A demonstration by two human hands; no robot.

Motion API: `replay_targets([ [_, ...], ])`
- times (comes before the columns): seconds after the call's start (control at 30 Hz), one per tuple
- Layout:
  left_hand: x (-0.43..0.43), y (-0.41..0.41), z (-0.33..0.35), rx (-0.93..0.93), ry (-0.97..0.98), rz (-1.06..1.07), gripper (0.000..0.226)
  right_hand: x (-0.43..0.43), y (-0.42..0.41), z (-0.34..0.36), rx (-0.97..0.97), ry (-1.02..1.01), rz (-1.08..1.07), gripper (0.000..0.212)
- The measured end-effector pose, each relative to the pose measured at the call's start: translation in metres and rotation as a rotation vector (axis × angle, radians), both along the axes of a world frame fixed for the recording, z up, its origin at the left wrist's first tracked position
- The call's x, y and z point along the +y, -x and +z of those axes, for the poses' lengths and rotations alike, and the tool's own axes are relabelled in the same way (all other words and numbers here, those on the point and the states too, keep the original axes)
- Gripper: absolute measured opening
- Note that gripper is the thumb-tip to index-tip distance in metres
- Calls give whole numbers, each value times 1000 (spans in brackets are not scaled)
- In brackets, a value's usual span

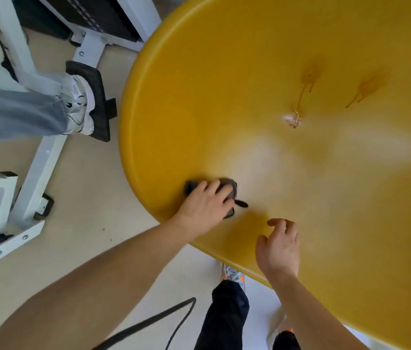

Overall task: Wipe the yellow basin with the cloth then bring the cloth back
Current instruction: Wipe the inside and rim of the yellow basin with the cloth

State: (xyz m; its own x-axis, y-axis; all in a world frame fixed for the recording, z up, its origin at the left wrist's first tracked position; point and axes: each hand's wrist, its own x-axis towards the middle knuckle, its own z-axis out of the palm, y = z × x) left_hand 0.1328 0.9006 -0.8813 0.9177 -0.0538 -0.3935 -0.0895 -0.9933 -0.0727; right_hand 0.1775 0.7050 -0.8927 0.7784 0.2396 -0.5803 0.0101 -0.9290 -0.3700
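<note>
A large round yellow basin (262,59) fills the right and top of the head view. Brown stains (309,77) with drip trails and a white crumbly spot (293,119) mark its inner surface. A small dark grey cloth (232,186) lies on the basin's near left slope, just inside the rim. My left hand (205,208) presses flat on the cloth, fingers spread over it, and hides most of it. My right hand (279,245) hovers over the basin's near rim, fingers loosely curled, holding nothing.
A white metal frame (40,157) with black feet stands on the beige floor to the left. Another person's leg and white shoe (78,104) rest on its black pedal. My own legs and shoes (232,276) are below the basin. A black cable (174,322) hangs nearby.
</note>
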Motion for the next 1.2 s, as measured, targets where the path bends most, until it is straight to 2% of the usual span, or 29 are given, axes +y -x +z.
replay_targets([
  [0.07,44,-39,7,-182,-183,73,35,-2,-13,-3,-28,-6,-9,40],
  [0.13,77,-77,11,-344,-295,140,45,4,-26,-9,-64,-23,-40,40],
  [0.2,81,-104,1,-475,-306,311,59,11,-37,-18,-109,-68,-43,39],
  [0.27,58,-115,-18,-544,-216,455,61,13,-47,-28,-163,-115,-7,39],
  [0.33,12,-104,-48,-451,-11,422,63,7,-57,-38,-222,-132,35,38],
  [0.47,-80,-65,-77,-154,368,173,59,-20,-77,-49,-250,-75,42,35],
  [0.53,-87,-64,-74,-88,428,11,52,-37,-86,-44,-240,-21,-18,35],
  [0.6,-62,-85,-67,-179,320,-75,38,-50,-96,-34,-236,11,-96,38],
  [0.67,-15,-120,-52,-362,129,110,38,-56,-106,-27,-220,33,-166,39],
  [0.73,30,-164,-32,-508,11,355,57,-58,-115,-23,-220,4,-192,39],
  [0.8,46,-203,-16,-661,-6,484,63,-56,-121,-24,-234,-60,-179,38],
  [0.87,28,-228,-20,-788,50,593,59,-53,-125,-30,-245,-103,-156,37],
  [0.93,-11,-227,-45,-712,151,552,61,-51,-126,-37,-264,-130,-145,37],
  [1.03,-72,-182,-83,-367,320,211,68,-54,-124,-44,-305,-171,-137,36],
  [1.1,-98,-149,-89,-194,415,37,64,-61,-122,-47,-291,-165,-141,36],
  [1.2,-97,-131,-72,-85,404,-181,53,-73,-116,-44,-188,-121,-191,39],
])
